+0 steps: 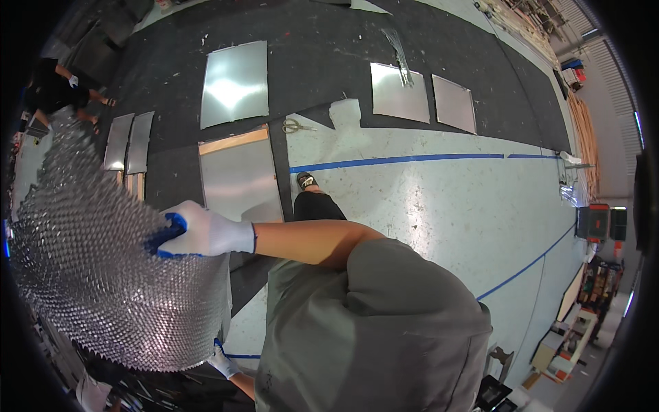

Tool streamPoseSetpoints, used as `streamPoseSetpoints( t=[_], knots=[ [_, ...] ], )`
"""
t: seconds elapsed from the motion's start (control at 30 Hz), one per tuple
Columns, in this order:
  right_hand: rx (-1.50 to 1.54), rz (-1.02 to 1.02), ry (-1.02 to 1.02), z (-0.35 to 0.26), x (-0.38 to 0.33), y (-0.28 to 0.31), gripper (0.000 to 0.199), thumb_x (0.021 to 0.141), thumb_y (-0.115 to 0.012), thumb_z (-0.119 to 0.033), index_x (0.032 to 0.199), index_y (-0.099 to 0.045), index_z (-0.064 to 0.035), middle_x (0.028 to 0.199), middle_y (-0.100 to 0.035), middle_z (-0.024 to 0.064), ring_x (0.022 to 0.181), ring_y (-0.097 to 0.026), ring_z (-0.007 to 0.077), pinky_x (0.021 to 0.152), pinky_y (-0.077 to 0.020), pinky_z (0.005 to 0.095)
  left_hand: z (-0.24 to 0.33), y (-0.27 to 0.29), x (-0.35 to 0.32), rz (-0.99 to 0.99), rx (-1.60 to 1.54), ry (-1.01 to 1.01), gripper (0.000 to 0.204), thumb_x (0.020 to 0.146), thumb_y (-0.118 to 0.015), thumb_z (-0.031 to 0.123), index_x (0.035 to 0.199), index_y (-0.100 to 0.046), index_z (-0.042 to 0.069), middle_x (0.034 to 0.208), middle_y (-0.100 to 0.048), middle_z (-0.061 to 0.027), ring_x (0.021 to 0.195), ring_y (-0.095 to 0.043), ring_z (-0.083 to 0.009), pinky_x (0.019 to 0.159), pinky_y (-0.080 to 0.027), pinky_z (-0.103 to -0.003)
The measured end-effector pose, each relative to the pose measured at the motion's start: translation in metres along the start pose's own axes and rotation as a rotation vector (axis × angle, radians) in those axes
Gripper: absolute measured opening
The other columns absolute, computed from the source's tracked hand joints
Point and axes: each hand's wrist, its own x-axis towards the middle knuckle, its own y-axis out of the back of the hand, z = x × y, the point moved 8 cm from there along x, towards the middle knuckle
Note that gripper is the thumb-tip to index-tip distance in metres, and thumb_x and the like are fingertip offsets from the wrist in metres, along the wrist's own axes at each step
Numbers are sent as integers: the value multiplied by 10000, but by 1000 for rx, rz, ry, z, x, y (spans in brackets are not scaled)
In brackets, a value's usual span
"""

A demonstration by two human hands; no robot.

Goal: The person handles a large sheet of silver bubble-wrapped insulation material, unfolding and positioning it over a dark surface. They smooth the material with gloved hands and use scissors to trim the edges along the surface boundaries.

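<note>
A large silvery metal honeycomb sheet [103, 268] spreads across the left side, its cells stretched apart and its far end narrowing upward. My right hand [202, 230], in a white glove with a blue palm, is closed on the sheet's right-hand edge, the fingers partly sunk behind the mesh. Lower down, my left hand [223, 362], gloved the same way, grips the sheet near its bottom corner; most of its fingers are hidden.
Another person [51, 89] stands at the far left by the sheet's narrow end. Flat metal panels [235, 86] lie on dark floor matting [309, 55]. Scissors [296, 126] and a bundle of thin strips [398, 55] rest there. Blue tape [398, 161] lines the pale floor. Toolboxes [598, 222] stand right.
</note>
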Motion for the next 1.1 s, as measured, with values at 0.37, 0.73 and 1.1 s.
streamPoseSetpoints(
  t=[0.37, 0.73, 1.1],
  knots=[
    [18, -267, -346, 119, 1, -39, 511, 823, -823, -354, 1192, -712, -18, 972, -741, 121, 914, -692, 216, 861, -530, 340, -9, -25, -67, 120, 263, 163, 479, 942, -685, 65, 1393, -536, 8, 1309, -636, -120, 1152, -626, -240, 981, -512, -398],
    [833, 57, -774, 295, -10, 6, 294, 942, -738, -54, 1210, -659, 36, 1106, -715, 89, 990, -701, 154, 907, -596, 314, 85, 110, -61, -178, 923, 209, 479, 931, -691, 63, 1383, -541, 9, 1303, -636, -117, 1139, -626, -236, 975, -510, -393],
    [508, 581, -905, 690, 28, 260, 295, 973, -719, -209, 1253, -669, -130, 1191, -686, 78, 1051, -653, 287, 937, -569, 493, -125, -368, 165, -8, 1024, -681, 584, 863, -787, 184, 1376, -581, -3, 1346, -631, -204, 1294, -560, -387, 1116, -432, -446]
  ],
)
